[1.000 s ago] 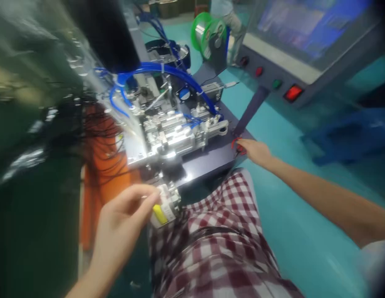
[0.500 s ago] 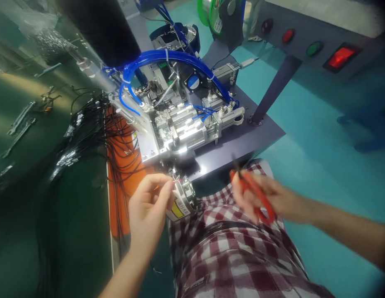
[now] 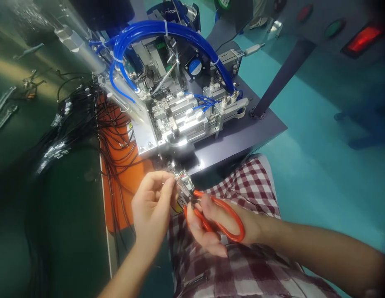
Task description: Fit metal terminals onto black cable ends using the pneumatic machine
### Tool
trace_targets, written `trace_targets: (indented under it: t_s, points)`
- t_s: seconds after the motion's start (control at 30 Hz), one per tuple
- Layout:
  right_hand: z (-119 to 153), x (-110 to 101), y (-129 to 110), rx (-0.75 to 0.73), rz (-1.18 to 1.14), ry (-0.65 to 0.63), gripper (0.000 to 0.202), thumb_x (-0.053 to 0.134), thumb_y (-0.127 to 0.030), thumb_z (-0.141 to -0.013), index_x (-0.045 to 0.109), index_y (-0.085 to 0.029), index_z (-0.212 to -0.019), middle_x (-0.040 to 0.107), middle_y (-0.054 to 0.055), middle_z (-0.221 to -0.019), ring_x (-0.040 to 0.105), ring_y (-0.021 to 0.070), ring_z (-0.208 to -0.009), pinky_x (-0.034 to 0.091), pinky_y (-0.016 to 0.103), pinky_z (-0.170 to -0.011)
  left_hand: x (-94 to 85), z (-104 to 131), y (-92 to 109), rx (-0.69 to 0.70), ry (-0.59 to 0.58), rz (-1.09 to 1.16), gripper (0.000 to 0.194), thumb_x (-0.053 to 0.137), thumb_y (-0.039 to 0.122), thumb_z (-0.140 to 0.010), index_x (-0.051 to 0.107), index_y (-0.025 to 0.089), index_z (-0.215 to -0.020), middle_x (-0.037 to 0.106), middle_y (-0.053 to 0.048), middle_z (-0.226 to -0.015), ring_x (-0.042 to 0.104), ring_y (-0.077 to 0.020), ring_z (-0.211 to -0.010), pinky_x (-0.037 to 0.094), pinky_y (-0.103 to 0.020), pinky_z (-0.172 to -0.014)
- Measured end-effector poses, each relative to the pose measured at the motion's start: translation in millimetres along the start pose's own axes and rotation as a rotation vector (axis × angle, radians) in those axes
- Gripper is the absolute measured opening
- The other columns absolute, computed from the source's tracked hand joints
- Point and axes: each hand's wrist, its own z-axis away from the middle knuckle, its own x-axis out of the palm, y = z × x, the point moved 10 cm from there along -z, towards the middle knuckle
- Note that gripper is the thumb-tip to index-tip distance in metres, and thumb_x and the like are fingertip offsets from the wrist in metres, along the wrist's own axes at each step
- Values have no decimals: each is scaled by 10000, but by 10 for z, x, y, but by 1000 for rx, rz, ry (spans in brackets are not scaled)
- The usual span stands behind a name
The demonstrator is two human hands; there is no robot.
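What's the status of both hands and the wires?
Left hand pinching thin wires. Right hand on red-handled scissors, blades beside the wires. Labelled part close behind.

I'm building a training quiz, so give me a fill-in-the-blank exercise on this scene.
The right hand holds red-handled ____ beside the left hand.
The hoses arching over the machine are ____ in color.
Dark cables lie partly on a surface colored ____.
The person's clothing has a maroon-and-white ____ pattern.
Missing words: scissors, blue, orange, checked.
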Motion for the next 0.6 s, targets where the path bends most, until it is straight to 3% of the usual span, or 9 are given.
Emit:
trace_targets:
  t_s: [0.23, 0.37, 0.47, 0.6]
  points:
    - [-27, -80, 1, -6, -42, 43, 659, 445, -851, -810, 461, -193, -788, 450, -92, -531, 408, 52, -365, 330, 194, -393, 17, 8, -16, 0, -12, -10, 171, 661, 369, -888, 617, 205, -870, 633, 32, -645, 530, -82, -474, 435, -187, -440]
    - [-44, -80, 13, -3, -60, 27, 675, 410, -859, -815, 448, -190, -743, 440, -87, -531, 404, 48, -370, 326, 193, -388, 29, 23, -27, 20, -13, -23, 158, 660, 361, -884, 614, 211, -870, 551, 55, -579, 485, -84, -442, 396, -200, -412]
    - [-65, -91, 30, -25, -68, 46, 682, 412, -862, -809, 449, -185, -731, 443, -85, -535, 411, 45, -376, 334, 190, -388, 26, 40, 0, 81, 5, -3, 127, 659, 331, -885, 615, 212, -874, 595, 31, -738, 494, -75, -476, 404, -211, -420]
    - [-81, -129, 43, -72, -46, 106, 684, 479, -864, -767, 474, -180, -753, 456, -90, -529, 421, 42, -370, 351, 182, -386, 26, 58, 38, 164, 10, -11, 72, 637, 276, -909, 620, 214, -876, 583, 2, -936, 537, -85, -642, 453, -213, -547]
